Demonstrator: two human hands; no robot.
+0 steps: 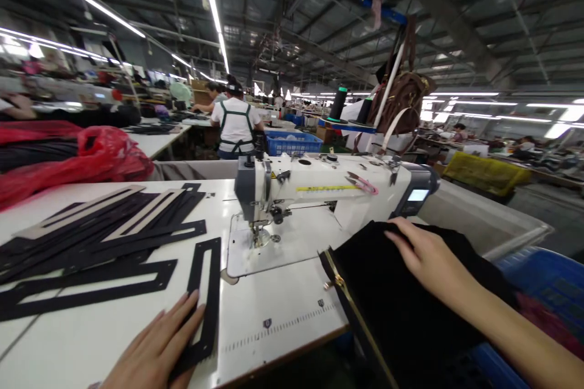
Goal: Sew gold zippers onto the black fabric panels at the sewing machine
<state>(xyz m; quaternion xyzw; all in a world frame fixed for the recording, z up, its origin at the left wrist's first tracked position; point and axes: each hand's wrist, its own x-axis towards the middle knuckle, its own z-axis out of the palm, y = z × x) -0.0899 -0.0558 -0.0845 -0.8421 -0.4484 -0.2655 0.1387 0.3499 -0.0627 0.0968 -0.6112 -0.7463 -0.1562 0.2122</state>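
My left hand [157, 343] lies on the table with its fingers stretched out, touching a black slotted frame piece [210, 298]. Left of it, more black frame pieces [155, 276] are spread in an overlapping pile, two with pale beige faces. My right hand [424, 252] is closed on the top edge of a black fabric panel [410, 310]; the fingertips behind the cloth are hidden. A gold zipper with a slider [338, 281] runs along the panel's left edge, which hangs over the table's front. Between my hands and beyond them stands a white sewing machine [314, 179].
Pink-handled snips [362, 183] lie on the machine arm. Behind the machine stand thread cones [337, 104] and a brown bag [404, 103]. Blue crates [292, 143] sit farther back, near a person [236, 118] facing away. Red plastic [109, 152] lies at left.
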